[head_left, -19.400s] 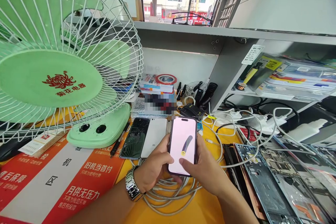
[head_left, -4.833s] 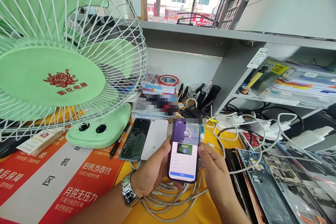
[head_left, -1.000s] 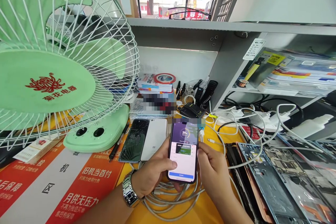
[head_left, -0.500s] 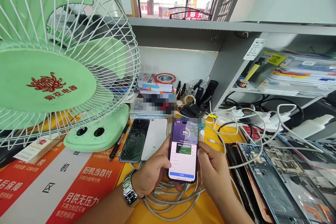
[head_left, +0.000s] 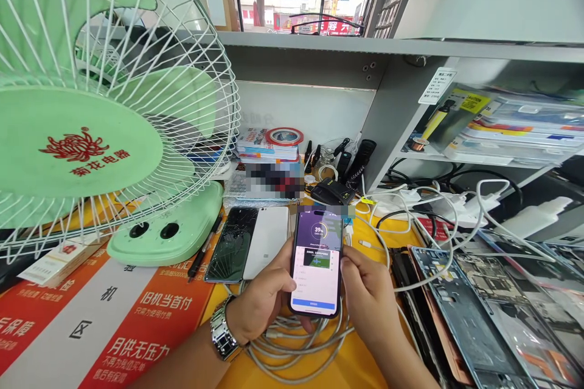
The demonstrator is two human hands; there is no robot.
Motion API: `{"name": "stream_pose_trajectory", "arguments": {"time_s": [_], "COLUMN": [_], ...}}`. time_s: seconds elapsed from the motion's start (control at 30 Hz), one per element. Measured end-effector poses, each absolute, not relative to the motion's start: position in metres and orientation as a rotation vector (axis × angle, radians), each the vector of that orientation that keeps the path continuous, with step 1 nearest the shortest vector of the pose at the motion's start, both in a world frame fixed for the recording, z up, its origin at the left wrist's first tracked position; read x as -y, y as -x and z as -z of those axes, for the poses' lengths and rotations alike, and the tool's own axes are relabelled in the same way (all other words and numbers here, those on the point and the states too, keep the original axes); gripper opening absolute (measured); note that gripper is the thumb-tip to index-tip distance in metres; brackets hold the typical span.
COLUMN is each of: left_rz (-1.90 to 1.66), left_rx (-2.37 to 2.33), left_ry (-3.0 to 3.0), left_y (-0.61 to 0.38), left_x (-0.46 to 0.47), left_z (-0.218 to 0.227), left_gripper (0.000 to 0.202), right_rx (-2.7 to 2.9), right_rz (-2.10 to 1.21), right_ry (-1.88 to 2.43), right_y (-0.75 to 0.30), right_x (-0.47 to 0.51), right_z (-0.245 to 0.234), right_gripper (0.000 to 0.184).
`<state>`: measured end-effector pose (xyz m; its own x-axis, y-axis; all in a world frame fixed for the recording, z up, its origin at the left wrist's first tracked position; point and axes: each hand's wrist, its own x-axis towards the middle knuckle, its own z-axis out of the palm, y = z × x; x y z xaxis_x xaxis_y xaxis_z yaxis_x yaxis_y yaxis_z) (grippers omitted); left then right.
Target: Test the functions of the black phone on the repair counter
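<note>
Hold the smartphone (head_left: 316, 267) level, cradled in the curled left hand (head_left: 261, 299), right hand (head_left: 368, 292) pinching its edge (screen reading 39%, left uncovered).

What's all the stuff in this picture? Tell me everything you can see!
Electric fan: 1, green and white, left of the desk.
Phone: 1, dark, purple-and-white screen, held in both hands.
Cracked phone: 1, black, beside the fan's base.
White phone: 1, white, beside the cracked phone.
Cables: one coiled bundle, white, below the hands.
Phone frames: several, blue-grey, right of the desk.
Tape roll: 1, red and white, on the books.
Books: one stack, mixed colours, behind the phones.
Pen: 1, black, beside the fan's base.
Watch: 1, silver, on the left wrist.
Left hand: 1, on the phone.
Right hand: 1, on the phone.
</note>
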<state>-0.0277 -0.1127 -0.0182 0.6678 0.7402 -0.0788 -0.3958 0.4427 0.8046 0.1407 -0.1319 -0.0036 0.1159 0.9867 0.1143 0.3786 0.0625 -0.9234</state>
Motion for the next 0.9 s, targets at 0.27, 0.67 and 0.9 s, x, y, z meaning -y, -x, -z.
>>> {"name": "stream_pose_trajectory", "arguments": {"time_s": [0.27,0.67,0.9], "left_rz": [-0.742,-0.747,-0.775], "left_rx": [-0.493,-0.493,-0.489], "left_ry": [-0.843,-0.837,-0.817], "left_y": [0.0272,0.0269,0.0263], "left_x": [0.1134,0.1136,0.114], "left_z": [0.0169,0.0153,0.0154], "left_gripper": [0.074,0.072,0.071], "right_rx": [1.428,1.425,1.368], "right_rz": [-0.801,-0.834,-0.932], "right_ry": [1.509,1.503,1.47], "right_y": [-0.1405,-0.1412,-0.1406], "right_x": [0.1327,0.1323,0.1319], "right_z": [0.0039,0.0023,0.0016], "right_gripper": [0.028,0.029,0.033]}}
